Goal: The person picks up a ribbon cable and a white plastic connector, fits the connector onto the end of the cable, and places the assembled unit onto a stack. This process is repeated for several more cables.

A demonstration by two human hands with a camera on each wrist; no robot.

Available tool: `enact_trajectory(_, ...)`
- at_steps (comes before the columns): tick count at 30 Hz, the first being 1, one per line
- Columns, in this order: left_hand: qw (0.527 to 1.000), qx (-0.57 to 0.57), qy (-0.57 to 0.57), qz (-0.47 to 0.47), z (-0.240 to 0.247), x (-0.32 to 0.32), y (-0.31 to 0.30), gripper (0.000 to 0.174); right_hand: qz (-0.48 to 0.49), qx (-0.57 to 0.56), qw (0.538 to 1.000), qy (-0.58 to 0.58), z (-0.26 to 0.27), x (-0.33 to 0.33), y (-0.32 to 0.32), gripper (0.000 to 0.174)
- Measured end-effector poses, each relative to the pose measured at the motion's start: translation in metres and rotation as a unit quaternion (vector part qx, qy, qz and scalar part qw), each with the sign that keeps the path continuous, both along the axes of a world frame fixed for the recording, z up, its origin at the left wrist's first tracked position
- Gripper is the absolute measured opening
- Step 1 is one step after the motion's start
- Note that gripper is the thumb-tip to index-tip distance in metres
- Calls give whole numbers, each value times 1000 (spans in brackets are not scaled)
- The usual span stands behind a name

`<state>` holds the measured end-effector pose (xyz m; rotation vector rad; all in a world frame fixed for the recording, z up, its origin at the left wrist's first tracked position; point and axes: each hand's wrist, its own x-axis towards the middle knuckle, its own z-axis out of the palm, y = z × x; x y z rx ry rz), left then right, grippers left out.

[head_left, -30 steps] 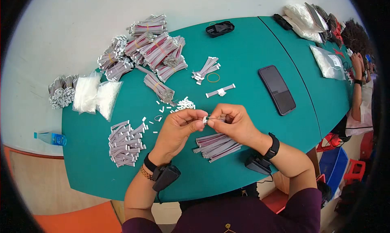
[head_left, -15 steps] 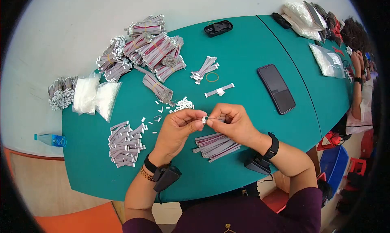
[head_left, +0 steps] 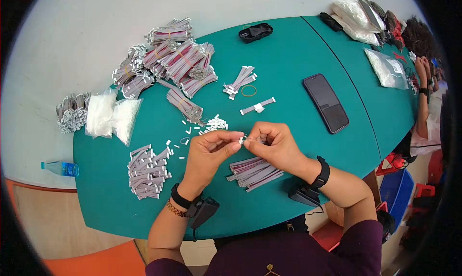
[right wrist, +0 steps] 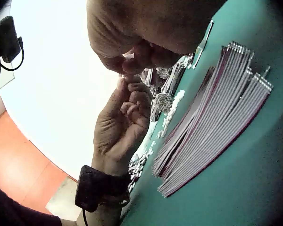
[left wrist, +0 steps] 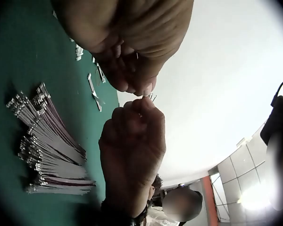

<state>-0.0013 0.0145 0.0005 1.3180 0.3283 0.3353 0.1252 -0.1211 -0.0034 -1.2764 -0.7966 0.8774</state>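
Note:
Thumb and fingertips of my left hand (head_left: pixel 207 153) pinch a small white connector housing (head_left: pixel 241 141). Facing it, my right hand (head_left: pixel 279 146) pinches a thin grey ribbon cable, mostly hidden in the fingers, with its wire ends (left wrist: pixel 152 97) at the housing. The fingertips of both hands almost meet above the table. Beneath the right hand lies a pile of grey and purple ribbon cables (head_left: pixel 255 173) with bare metal terminals. Left of the left hand is a heap of cables with white connectors (head_left: pixel 148 172). Loose white housings (head_left: pixel 215 124) lie just beyond the left hand.
Banded cable bundles (head_left: pixel 185 59) and bags of white parts (head_left: pixel 126 118) sit at the back left. A few finished-looking cables (head_left: pixel 240 81), a rubber band (head_left: pixel 249 91), a single cable (head_left: pixel 258 106) and a phone (head_left: pixel 326 103) lie beyond the hands. Another person's arm (head_left: pixel 422 107) is at far right.
The hands keep nearly the same pose. Less of the grey cable shows between the right fingers now, and the left wrist has shifted slightly to the right.

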Motion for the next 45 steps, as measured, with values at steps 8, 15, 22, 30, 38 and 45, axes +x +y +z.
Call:
enact_trajectory(8, 999, 45, -6, 13, 0, 1, -2, 21, 3, -6, 1000, -3, 1, 0, 1, 16)
enact_trajectory(15, 996, -88, -5, -4, -8, 0, 0, 23, 23, 9, 999, 31, 2, 2, 1, 12)
enact_trajectory(22, 996, -79, -42, -5, -15, 1, -3, 19, 44, 13, 997, 59, 7, -2, -1, 11)
enact_trajectory(30, 997, -35, -70, 10, -15, 2, -6, 17, 33, 19, 997, 66, 3, -6, -1, 11)
enact_trajectory(38, 997, -49, -64, 15, -21, 3, -6, 17, 29, 7, 998, 53, 8, -6, -2, 12)
enact_trajectory(45, 994, -92, -59, 2, -17, 4, 0, 21, 37, 5, 995, 88, 3, 0, 3, 17)
